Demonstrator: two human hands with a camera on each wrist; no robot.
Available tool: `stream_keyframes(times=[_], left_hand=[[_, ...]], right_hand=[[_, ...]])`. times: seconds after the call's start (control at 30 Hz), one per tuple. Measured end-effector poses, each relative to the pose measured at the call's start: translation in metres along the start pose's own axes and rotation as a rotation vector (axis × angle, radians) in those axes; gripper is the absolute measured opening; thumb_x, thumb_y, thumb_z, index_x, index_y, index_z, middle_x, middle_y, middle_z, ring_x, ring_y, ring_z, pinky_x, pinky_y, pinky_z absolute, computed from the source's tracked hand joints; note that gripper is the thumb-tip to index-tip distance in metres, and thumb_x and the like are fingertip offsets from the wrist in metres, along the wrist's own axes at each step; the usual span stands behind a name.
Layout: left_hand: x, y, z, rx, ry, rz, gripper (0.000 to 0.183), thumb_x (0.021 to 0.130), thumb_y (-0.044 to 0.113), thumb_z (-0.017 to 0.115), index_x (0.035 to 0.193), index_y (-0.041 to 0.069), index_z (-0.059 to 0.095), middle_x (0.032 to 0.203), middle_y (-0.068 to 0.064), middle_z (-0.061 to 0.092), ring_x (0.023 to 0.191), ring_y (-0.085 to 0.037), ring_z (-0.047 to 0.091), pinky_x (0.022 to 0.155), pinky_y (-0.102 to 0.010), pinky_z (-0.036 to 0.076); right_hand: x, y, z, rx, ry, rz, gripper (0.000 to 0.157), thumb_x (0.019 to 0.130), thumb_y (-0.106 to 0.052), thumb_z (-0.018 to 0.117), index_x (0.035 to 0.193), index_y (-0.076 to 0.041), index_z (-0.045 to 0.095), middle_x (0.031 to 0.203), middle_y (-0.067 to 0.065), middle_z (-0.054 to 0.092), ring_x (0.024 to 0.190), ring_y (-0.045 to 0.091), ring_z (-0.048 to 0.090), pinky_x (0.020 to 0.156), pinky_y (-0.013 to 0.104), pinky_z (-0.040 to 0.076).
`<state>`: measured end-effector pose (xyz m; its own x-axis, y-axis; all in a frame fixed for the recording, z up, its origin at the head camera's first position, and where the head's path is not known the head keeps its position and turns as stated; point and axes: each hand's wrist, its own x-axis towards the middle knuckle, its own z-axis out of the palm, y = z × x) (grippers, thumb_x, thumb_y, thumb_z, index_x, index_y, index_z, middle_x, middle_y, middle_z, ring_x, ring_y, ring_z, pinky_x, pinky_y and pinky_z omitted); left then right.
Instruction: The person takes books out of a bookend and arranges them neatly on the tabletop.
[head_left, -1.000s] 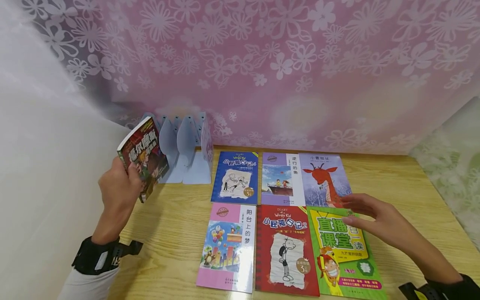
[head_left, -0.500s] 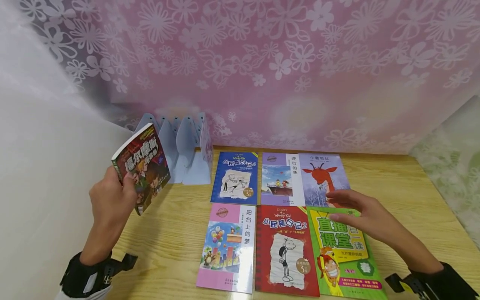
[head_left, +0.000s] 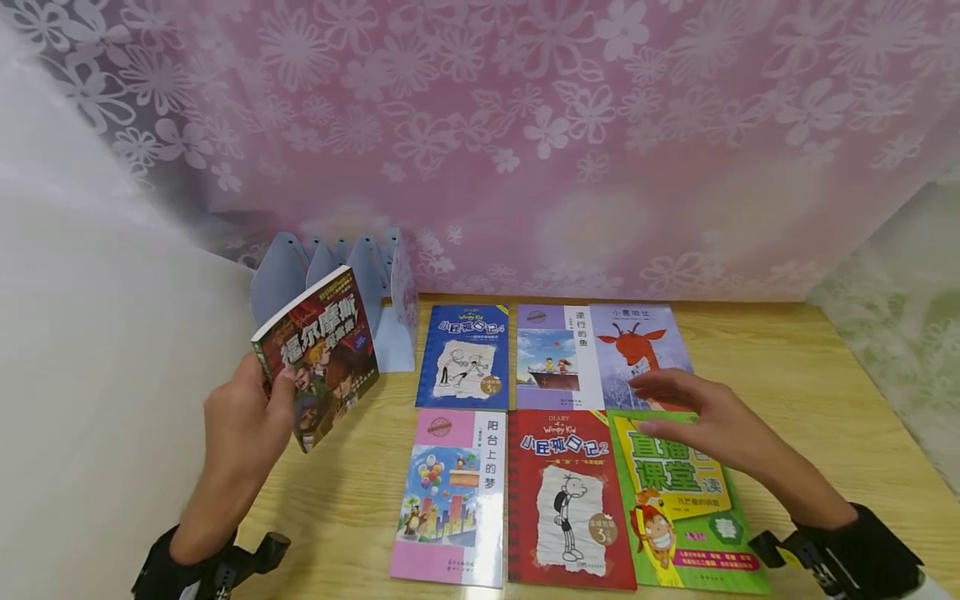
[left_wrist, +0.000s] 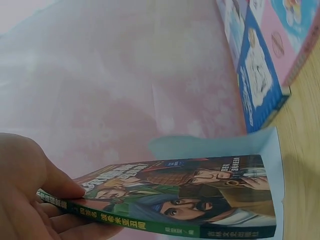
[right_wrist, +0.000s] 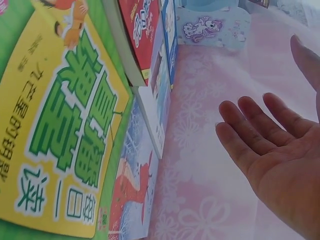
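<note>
My left hand [head_left: 251,421] grips a dark red paperback book [head_left: 330,350] by its green spine edge, thumb on the front cover. The book is tilted, held above the table in front of a light blue book rack [head_left: 393,333]. In the left wrist view the paperback [left_wrist: 200,195] shows its illustrated cover and green spine. My right hand [head_left: 720,425] holds nothing; it hovers with relaxed fingers over a green and yellow book [head_left: 697,533] and the lower edge of a giraffe-cover book [head_left: 637,333]. The right wrist view shows that hand [right_wrist: 275,155] with its palm and fingers spread.
Several books lie in two rows on the wooden table [head_left: 810,375]: a blue one [head_left: 465,358], a lilac one [head_left: 551,358], a pink one [head_left: 446,500] and a red one [head_left: 570,500]. A pink floral curtain [head_left: 525,150] hangs behind; a white wall [head_left: 97,375] stands at left.
My left hand has drawn the paperback away from the rack, toward me and slightly right, turning its cover more to the camera. My right hand has drifted left above the books.
</note>
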<state>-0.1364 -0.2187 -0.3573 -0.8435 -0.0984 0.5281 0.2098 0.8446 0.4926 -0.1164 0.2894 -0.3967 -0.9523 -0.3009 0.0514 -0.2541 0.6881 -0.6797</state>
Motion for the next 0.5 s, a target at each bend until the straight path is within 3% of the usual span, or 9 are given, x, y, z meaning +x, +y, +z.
stream_keyframes(times=[0.27, 0.37, 0.5], left_hand=[[-0.006, 0.014, -0.001, -0.029, -0.063, -0.006, 0.023, 0.098, 0.011, 0.058, 0.116, -0.004, 0.06, 0.07, -0.019, 0.067, 0.041, -0.007, 0.037, 0.04, -0.024, 0.028], [-0.008, 0.018, 0.0, -0.043, -0.067, 0.009, 0.02, 0.097, 0.01, 0.059, 0.112, -0.003, 0.06, 0.065, -0.014, 0.063, 0.041, -0.006, 0.035, 0.04, -0.024, 0.027], [-0.011, 0.022, 0.0, -0.068, -0.078, 0.035, 0.009, 0.096, 0.008, 0.06, 0.099, 0.0, 0.058, 0.054, -0.005, 0.047, 0.04, -0.004, 0.027, 0.038, -0.022, 0.023]], right_hand=[[0.011, -0.006, 0.005, 0.027, -0.015, -0.045, 0.051, 0.089, -0.028, 0.074, 0.135, -0.023, 0.055, 0.13, 0.003, 0.064, 0.119, 0.021, 0.062, 0.095, 0.02, 0.051], [0.015, -0.008, 0.008, 0.015, -0.016, -0.054, 0.051, 0.088, -0.029, 0.074, 0.135, -0.022, 0.055, 0.13, 0.003, 0.065, 0.118, 0.02, 0.063, 0.096, 0.025, 0.052], [0.02, -0.01, 0.012, 0.007, -0.02, -0.068, 0.052, 0.087, -0.031, 0.075, 0.135, -0.022, 0.055, 0.128, 0.0, 0.065, 0.118, 0.019, 0.063, 0.097, 0.034, 0.054]])
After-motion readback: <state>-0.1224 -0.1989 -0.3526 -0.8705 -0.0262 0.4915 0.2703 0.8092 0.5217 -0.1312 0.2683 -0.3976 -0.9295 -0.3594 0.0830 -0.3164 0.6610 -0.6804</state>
